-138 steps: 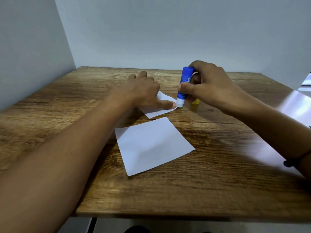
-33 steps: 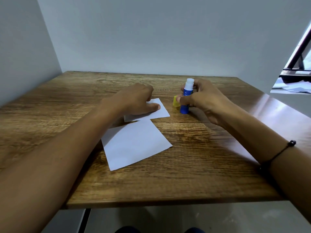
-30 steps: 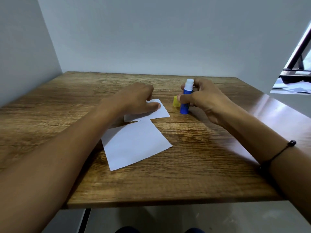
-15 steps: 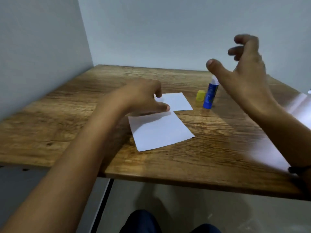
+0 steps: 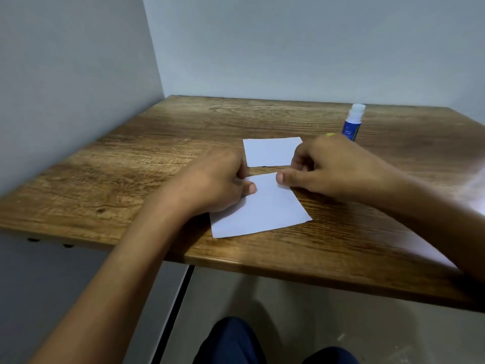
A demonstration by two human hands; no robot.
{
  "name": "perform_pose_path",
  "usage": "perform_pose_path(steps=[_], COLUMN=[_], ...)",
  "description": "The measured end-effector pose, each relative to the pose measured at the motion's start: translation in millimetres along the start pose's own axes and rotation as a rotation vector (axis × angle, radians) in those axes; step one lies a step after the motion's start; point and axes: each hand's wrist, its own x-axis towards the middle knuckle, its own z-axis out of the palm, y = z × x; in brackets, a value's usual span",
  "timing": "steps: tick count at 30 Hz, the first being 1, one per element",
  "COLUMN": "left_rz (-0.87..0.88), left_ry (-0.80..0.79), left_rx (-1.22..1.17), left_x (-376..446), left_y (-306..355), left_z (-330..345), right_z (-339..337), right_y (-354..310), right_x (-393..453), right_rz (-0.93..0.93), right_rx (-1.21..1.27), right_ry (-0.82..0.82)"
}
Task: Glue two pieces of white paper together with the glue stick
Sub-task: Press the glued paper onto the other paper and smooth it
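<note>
Two white paper pieces lie on the wooden table (image 5: 262,264). The smaller far paper (image 5: 271,151) lies flat and free. The larger near paper (image 5: 265,212) has both hands at its far edge. My left hand (image 5: 217,179) pinches its far left corner with thumb on top. My right hand (image 5: 328,169) pinches its far right corner, thumb pressing on the sheet. The blue glue stick (image 5: 353,124) stands upright with its white tip uncovered, behind my right hand. Its yellow cap (image 5: 330,134) peeks out just above my right knuckles.
Grey walls close the table at the left and back. The table's near edge runs under my forearms, with my knees in dark trousers (image 5: 231,342) below it. A bright glare patch sits at the table's right edge.
My right hand came down from the air onto the near paper's far right corner. My left hand shifted from the far paper to the near paper. The glue stick stands alone.
</note>
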Motion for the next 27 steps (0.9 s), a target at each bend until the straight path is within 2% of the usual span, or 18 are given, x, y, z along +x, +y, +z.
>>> perform_pose_path(steps=[4, 8, 13, 16, 18, 19, 21, 23, 25, 27], left_rz=[-0.010, 0.011, 0.135, 0.153, 0.116, 0.091, 0.041, 0.042, 0.084, 0.105], left_ry=[-0.033, 0.058, 0.320, 0.473, 0.528, 0.540, 0.518, 0.405, 0.255, 0.184], left_rx=[0.020, 0.051, -0.276, -0.476, -0.577, -0.620, -0.607, -0.378, -0.125, -0.036], left_x=[-4, -7, -8, 1, 11, 17, 25, 28, 29, 24], left_y=[-2, 0, 5, 6, 5, 4, 1, -1, -1, 3], left_z=[6, 12, 15, 9, 5, 4, 3, 7, 13, 13], right_z=[2, 4, 1, -2, -5, -9, -19, -28, -32, -31], right_y=[-3, -2, 6, 6, 8, 9, 11, 14, 18, 21], right_x=[0, 1, 3, 4, 6, 6, 6, 4, 4, 4], right_rz=[0.003, 0.019, 0.193, 0.227, 0.202, 0.166, 0.109, 0.100, 0.113, 0.138], right_rx=[0.048, 0.149, 0.555, 0.738, 0.710, 0.611, 0.400, 0.293, 0.264, 0.288], right_ry=[-0.149, -0.156, -0.041, 0.010, 0.136, 0.252, 0.502, 0.664, 0.720, 0.713])
